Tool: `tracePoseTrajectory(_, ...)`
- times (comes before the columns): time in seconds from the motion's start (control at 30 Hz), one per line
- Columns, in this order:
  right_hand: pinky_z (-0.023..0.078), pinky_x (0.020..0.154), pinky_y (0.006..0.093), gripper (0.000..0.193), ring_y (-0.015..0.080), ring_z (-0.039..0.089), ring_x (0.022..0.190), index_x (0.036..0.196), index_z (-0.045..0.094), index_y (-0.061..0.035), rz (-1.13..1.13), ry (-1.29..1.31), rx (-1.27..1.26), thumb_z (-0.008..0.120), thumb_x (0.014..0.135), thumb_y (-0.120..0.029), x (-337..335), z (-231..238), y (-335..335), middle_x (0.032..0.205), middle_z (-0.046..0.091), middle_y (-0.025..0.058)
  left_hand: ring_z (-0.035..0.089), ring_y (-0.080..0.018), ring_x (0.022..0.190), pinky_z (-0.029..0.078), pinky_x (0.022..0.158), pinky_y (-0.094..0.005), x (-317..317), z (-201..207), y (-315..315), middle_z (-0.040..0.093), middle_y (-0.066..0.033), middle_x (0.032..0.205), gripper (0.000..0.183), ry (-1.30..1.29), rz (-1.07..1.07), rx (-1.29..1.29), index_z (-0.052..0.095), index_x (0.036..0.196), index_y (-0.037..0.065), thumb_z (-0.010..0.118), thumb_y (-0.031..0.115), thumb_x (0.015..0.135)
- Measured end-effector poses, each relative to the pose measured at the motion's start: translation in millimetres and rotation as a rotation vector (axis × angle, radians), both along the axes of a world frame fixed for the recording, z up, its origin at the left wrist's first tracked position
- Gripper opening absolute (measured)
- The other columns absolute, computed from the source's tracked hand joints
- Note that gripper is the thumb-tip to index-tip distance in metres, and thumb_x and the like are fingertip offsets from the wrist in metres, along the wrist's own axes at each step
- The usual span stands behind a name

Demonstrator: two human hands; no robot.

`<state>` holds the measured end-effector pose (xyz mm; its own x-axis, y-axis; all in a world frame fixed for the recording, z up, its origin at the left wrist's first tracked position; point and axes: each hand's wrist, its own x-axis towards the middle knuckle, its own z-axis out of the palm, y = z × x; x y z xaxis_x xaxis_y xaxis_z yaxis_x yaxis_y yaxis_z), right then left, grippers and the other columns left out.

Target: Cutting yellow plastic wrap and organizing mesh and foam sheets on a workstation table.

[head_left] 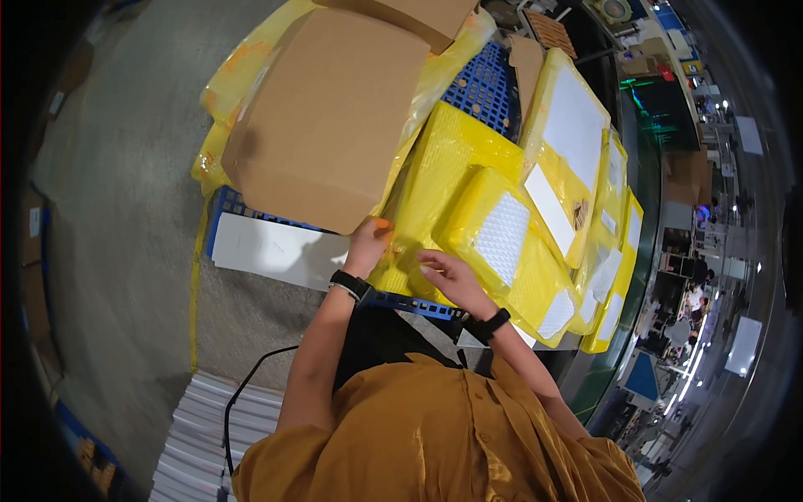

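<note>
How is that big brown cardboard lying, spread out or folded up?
Spread out: the brown cardboard shows one broad face over yellow plastic, which peeks out along two sides. Any fold underneath is hidden.

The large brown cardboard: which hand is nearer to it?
Left. The left hand is at the near corner of the cardboard; the right hand is farther right, apart from it, over yellow wrapping.

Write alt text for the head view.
A person's left hand is at the near corner of a brown cardboard sheet; the right hand, apparently empty, is near yellow-wrapped packages. A blue latticed base shows beneath.
</note>
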<state>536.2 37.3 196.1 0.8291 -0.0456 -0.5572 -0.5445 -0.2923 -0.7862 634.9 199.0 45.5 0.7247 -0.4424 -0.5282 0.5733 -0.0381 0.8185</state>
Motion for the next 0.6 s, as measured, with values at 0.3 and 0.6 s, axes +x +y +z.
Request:
tracePoseTrajectory(0.3,0.043,0.106,0.0498,0.061,0.0423,0.042,0.134,0.137,0.054,-0.0173,0.610,-0.353,-0.903,0.061,0.078,-0.001,65,-18,25,0.146,0.048,0.0110,0.065,-0.0384,0.106,0.052,0.085,-0.0440,7,25,-6,0.062,-0.0264,0.122,0.059,-0.405,-0.327,0.335,0.050,0.135,-0.004,0.070,0.018,0.084)
tracePoseTrajectory(0.6,0.031,0.112,0.0539,0.037,0.0331,0.046,0.129,0.111,0.071,-0.0212,1.059,-0.353,-1.036,0.062,0.078,-0.008,100,-15,2,0.128,0.059,0.0026,0.064,-0.0357,0.096,0.050,0.084,-0.0444,-63,20,27,0.068,-0.0178,0.107,0.036,-0.496,0.058,0.338,0.064,0.121,0.005,0.066,0.023,0.090)
